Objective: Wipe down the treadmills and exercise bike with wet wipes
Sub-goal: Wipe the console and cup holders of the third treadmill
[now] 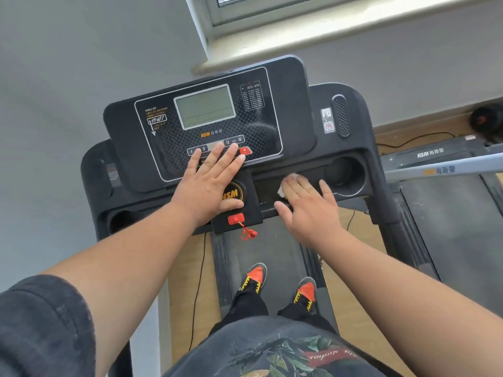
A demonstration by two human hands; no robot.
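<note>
Your orange shoes (283,284) stand on the treadmill (353,110) belt at 6 o'clock. Beyond them, your right hand (309,206) presses a white wet wipe (283,192) into the console tray with straight fingers. At 11 o'clock from it, your left hand (211,183) lies flat, fingers spread, on the button row below the display (204,106).

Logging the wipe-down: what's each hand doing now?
Left hand: open, flat on the console.
Right hand: open, pressing the wet wipe into the tray.

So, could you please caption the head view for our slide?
Right hand presses a white wet wipe into the treadmill console tray; left hand rests flat on the buttons.
</note>
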